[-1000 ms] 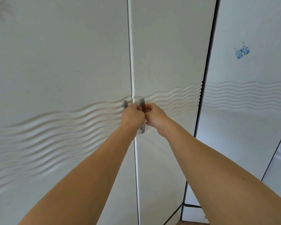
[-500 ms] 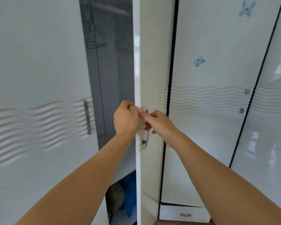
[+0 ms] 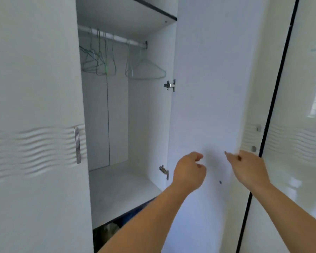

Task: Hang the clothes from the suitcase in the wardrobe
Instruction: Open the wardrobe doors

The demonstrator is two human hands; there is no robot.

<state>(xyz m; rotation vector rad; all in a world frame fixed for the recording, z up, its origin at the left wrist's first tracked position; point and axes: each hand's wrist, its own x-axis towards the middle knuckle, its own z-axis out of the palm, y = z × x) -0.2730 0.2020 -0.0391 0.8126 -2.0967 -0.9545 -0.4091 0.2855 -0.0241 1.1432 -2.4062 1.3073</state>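
The white wardrobe stands with its right door [image 3: 208,88] swung wide, inner face toward me. Inside, a white rail [image 3: 117,36] carries several empty wire hangers [image 3: 146,70], more bunched at the left [image 3: 97,64]. My left hand [image 3: 189,170] hovers in front of the door's inner face, fingers loosely curled round nothing. My right hand [image 3: 248,168] is at the door's free edge with one finger stretched left; it holds nothing that I can see. No suitcase or clothes are in view.
The left door [image 3: 35,88] stays closed, its metal handle [image 3: 77,145] beside the opening. The hanging bay has a bare white floor [image 3: 120,189]; a dark compartment below holds a bundle [image 3: 109,229]. Glossy doors [image 3: 299,161] stand to the right.
The right door went from closed to fully swung out. Both hands have come off its handle and moved right, and the hanger rail has come into view.
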